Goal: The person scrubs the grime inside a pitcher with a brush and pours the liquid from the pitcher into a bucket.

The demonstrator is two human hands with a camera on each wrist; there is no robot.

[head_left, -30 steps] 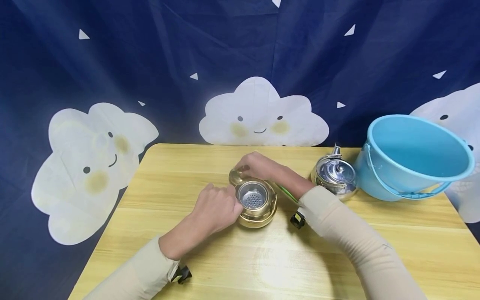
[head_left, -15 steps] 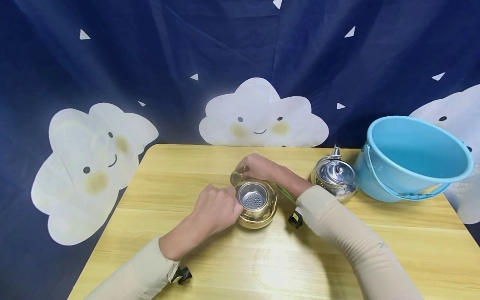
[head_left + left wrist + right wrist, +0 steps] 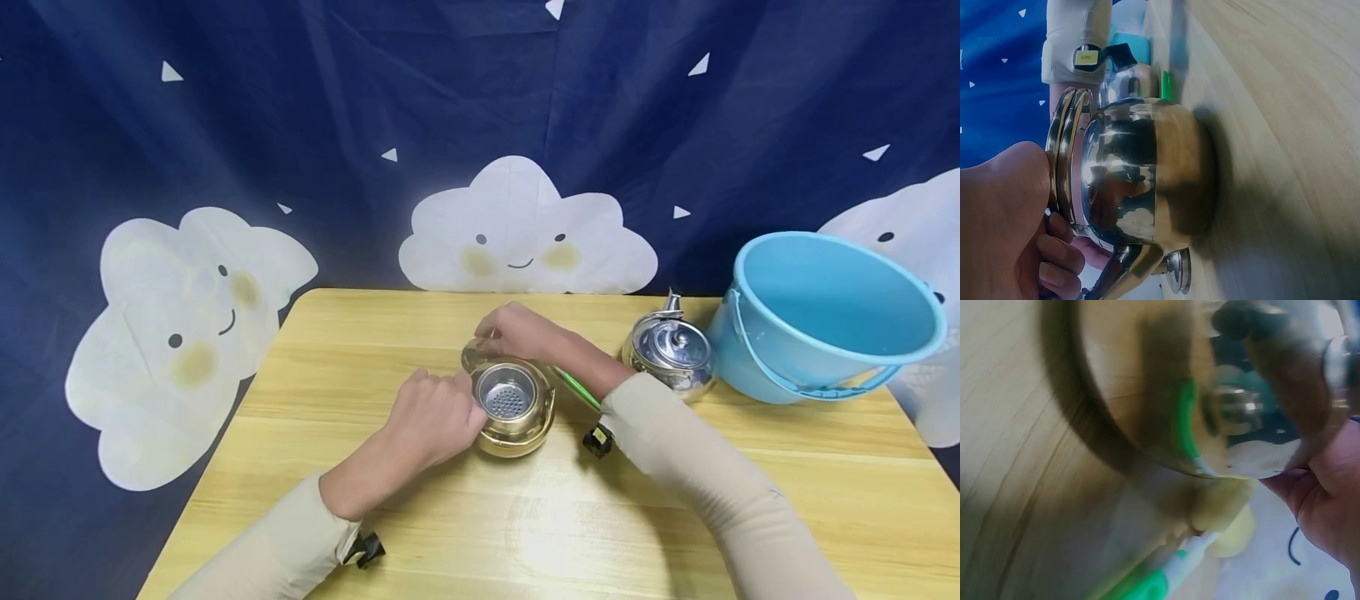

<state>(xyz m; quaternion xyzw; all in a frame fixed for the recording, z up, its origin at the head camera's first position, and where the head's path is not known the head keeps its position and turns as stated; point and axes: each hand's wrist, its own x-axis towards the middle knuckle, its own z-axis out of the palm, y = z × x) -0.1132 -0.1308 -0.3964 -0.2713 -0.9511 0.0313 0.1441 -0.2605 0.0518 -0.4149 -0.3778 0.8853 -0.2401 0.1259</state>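
A shiny gold-coloured teapot (image 3: 512, 447) stands uncovered on the table, with a perforated metal strainer (image 3: 507, 400) in its mouth. My left hand (image 3: 437, 415) grips its near-left rim. In the left wrist view the spout (image 3: 1127, 265) shows beside the left fingers (image 3: 1060, 253). My right hand (image 3: 517, 331) reaches over the far side, its bent fingers down near the spout; what they hold, if anything, is hidden. Beneath that hand lies a gold lid (image 3: 472, 357). A slim green-and-white tool (image 3: 1147, 587) lies next to the teapot, partly under the right forearm.
A silvery teapot (image 3: 672, 350) with its lid on stands to the right. Beside it, near the table's right edge, is a big light-blue bucket (image 3: 772, 350) with its handle hanging down. A dark-blue curtain (image 3: 337, 125) with cloud prints hangs behind the wooden table (image 3: 450, 533).
My right hand and wrist shift slightly to and fro near the spout, uncovering more of the green tool. My left hand and the gold teapot stay in place.
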